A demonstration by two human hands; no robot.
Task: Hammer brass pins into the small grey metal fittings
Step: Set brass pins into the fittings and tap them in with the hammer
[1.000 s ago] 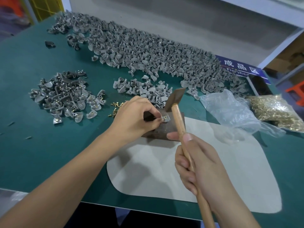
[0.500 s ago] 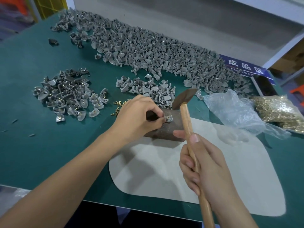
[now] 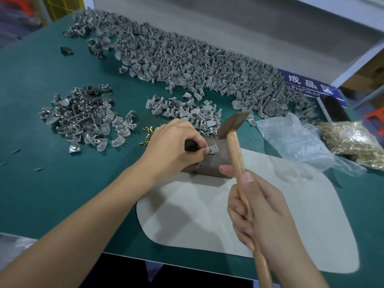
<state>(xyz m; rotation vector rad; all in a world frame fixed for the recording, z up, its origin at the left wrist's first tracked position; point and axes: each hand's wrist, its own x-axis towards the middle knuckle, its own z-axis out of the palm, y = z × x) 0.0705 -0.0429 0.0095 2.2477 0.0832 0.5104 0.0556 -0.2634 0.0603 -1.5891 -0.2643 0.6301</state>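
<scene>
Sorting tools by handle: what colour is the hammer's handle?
Light, warm brown wood, on the hammer's handle in the right hand; head view shows it.

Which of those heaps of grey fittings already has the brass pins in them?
The heap at the left, apart from the others: brass shows in many of its fittings. The big heap along the back and the small middle heap look plain grey.

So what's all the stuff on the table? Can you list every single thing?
grey fittings: one huge heap, far across table
small fitting pile: one, grey, behind the block
pinned fittings: one pile, grey with brass, left
loose brass pins: a few, by left hand
metal block: one, dark brown, centre
fitting: one, grey, on the block
hammer: one, wooden handle, head above the block
pad: one, pale grey, near edge
empty plastic bag: one, clear, right
bag of brass pins: one, far right
blue sign: one, behind heap
left hand: pinches the fitting
right hand: grips the hammer
</scene>
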